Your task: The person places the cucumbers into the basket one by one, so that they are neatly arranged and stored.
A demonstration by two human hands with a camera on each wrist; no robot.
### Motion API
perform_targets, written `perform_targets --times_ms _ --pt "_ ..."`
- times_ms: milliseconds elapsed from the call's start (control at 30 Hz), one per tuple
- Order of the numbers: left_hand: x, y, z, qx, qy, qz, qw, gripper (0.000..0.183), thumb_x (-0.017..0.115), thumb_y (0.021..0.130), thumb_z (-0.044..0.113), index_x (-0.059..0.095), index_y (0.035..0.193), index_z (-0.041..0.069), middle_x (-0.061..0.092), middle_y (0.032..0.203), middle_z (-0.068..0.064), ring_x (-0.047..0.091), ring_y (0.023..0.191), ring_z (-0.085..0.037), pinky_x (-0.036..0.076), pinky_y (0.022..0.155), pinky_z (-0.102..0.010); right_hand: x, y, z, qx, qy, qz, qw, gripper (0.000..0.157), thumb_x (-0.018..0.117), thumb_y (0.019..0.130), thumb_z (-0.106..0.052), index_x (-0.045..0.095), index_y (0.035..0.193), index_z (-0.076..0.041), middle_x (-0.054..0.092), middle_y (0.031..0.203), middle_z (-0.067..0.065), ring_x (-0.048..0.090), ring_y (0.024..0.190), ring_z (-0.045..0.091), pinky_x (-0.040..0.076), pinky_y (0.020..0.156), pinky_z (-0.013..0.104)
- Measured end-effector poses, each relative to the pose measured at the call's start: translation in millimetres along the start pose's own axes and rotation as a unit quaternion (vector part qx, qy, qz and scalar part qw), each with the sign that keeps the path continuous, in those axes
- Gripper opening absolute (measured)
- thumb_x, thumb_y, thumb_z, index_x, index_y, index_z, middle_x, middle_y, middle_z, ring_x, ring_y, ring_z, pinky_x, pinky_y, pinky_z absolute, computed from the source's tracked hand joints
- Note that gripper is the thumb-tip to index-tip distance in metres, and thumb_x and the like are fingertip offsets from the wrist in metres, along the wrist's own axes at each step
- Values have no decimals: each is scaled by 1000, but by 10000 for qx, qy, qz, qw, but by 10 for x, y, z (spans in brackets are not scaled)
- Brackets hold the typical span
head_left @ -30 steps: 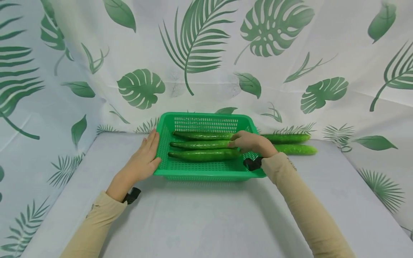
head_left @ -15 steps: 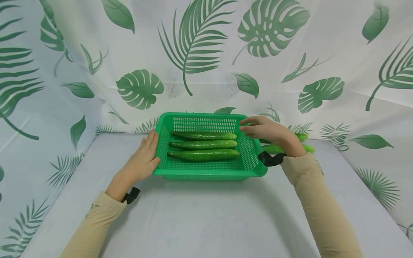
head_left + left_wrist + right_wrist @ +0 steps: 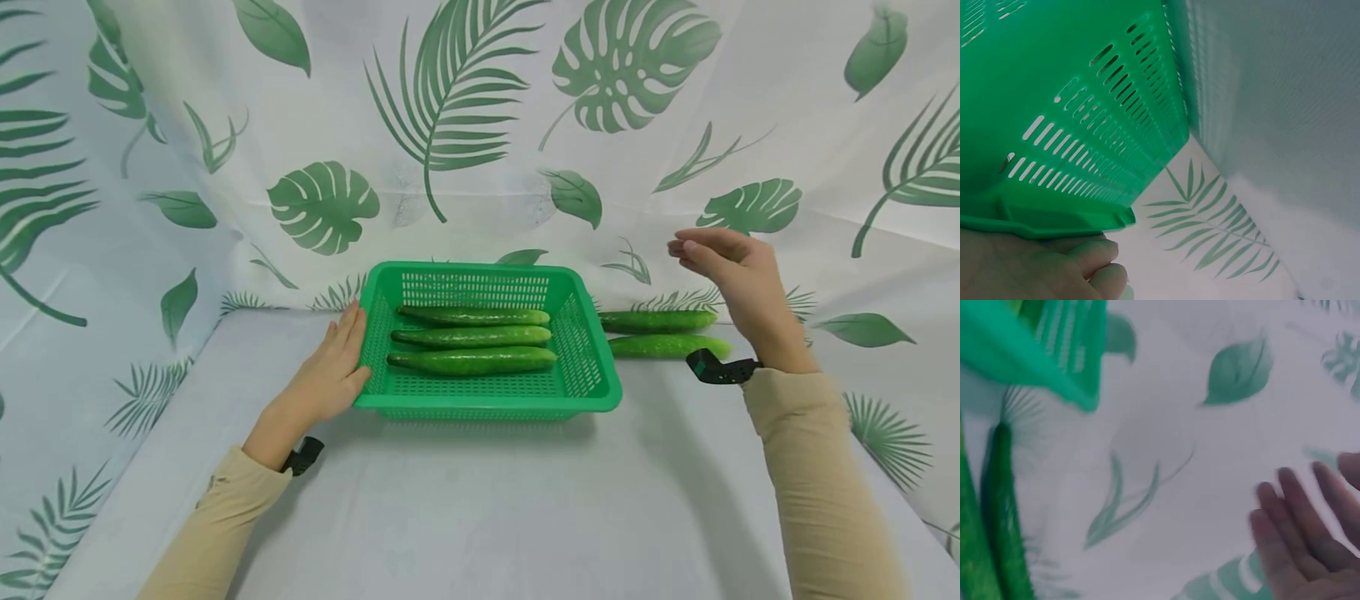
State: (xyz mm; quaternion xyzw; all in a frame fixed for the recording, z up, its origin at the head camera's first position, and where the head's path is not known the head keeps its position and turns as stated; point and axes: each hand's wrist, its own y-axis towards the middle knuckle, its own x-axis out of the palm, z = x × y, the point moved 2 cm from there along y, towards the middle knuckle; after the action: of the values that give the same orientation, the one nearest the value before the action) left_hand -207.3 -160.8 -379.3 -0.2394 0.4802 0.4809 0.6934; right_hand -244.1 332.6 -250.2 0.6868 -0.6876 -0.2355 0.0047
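A green plastic basket [image 3: 487, 402] with slotted walls stands at the centre of the head view. Three cucumbers [image 3: 472, 361] lie side by side inside it. My left hand [image 3: 330, 367] rests with straight fingers along the basket's left side; the left wrist view shows its fingers [image 3: 1094, 253] right at the rim. To the right of the basket, my right hand [image 3: 742, 283] is raised with nothing in it, fingers loosely extended. Below and left of that hand, two more cucumbers, a darker one [image 3: 660, 322] behind a lighter one [image 3: 667, 346], lie on the table.
A white table [image 3: 465, 500] spreads in front of the basket. White cloth with green leaf prints [image 3: 480, 200] hangs behind the table and along both sides. Each wrist carries a small black camera [image 3: 723, 368].
My right hand has let go of a cucumber in the basket, then lifted out and moved right, past the basket's rim. My left hand has stayed at the basket's left side.
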Motion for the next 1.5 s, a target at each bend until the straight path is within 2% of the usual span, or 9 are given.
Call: perform_targets --times_ms 167,333,433,567,667,900,1100,1367,1500 --pt "6 -7 -8 49 25 47 10000 75 41 97 11 -1 154 -11 -10 163 -24 -5 151 -35 4 120 -53 -299 50 270 -142 796 872 9929 27 62 96 -8 67 118 7 71 100 0 67 95 11 52 84 13" --pt "6 -25 -4 78 19 80 9999 75 42 96 11 -1 154 -11 -9 163 -24 -5 151 -35 5 120 -53 -545 47 528 604 -1066 1087 9865 34 52 102 -20 63 123 5 65 100 -11 60 94 2 48 83 11" --pt "-3 -38 4 71 -13 87 9999 75 42 96 10 -1 154 -11 -9 163 -24 -5 151 -35 5 120 -53 -632 30 698 1164 -2206 832 9648 50 44 104 -32 56 132 7 61 114 1 54 102 10 46 91 27" --pt "-6 -41 8 63 -20 84 9999 75 42 96 10 -1 154 -11 -9 163 -25 -5 151 -35 5 120 -53 -727 -16 983 1634 -2647 380 9496 56 39 104 -32 48 138 11 48 135 30 46 121 40 40 100 60" --pt "4 -36 4 61 -8 61 10000 75 41 96 10 -1 154 -11 -9 162 -25 -5 151 -35 4 120 -53 -785 -81 1212 1924 -2611 88 9459 55 39 104 -27 44 140 14 39 141 39 34 132 55 30 103 71" --pt "25 -19 -5 96 -33 75 9999 75 41 95 10 0 153 -12 -9 162 -25 -5 151 -35 4 120 -53 -819 -270 1629 2453 -2047 -425 9466 61 48 102 -27 34 147 12 19 154 38 8 141 59 17 107 75" --pt "24 -12 -12 103 -39 99 9999 75 41 95 10 0 153 -12 -8 162 -26 -5 150 -36 4 120 -53 -773 -391 1910 2400 -1192 -551 9619 67 66 92 -9 37 151 1 26 159 22 6 146 48 10 116 64" --pt "15 -6 -22 67 -18 65 10000 75 40 95 11 0 154 -11 -9 163 -24 -5 151 -35 5 120 -54 -758 -488 2106 2816 -817 -689 9535 81 67 91 -6 23 159 -14 1 164 21 3 147 44 10 118 59" --pt "16 0 -31 41 -56 56 10000 74 40 96 11 -1 154 -10 -11 163 -21 -6 151 -34 3 121 -52 -751 -481 2140 2870 -804 -613 9526 85 71 90 -9 24 160 -17 2 164 21 6 147 43 11 118 59"
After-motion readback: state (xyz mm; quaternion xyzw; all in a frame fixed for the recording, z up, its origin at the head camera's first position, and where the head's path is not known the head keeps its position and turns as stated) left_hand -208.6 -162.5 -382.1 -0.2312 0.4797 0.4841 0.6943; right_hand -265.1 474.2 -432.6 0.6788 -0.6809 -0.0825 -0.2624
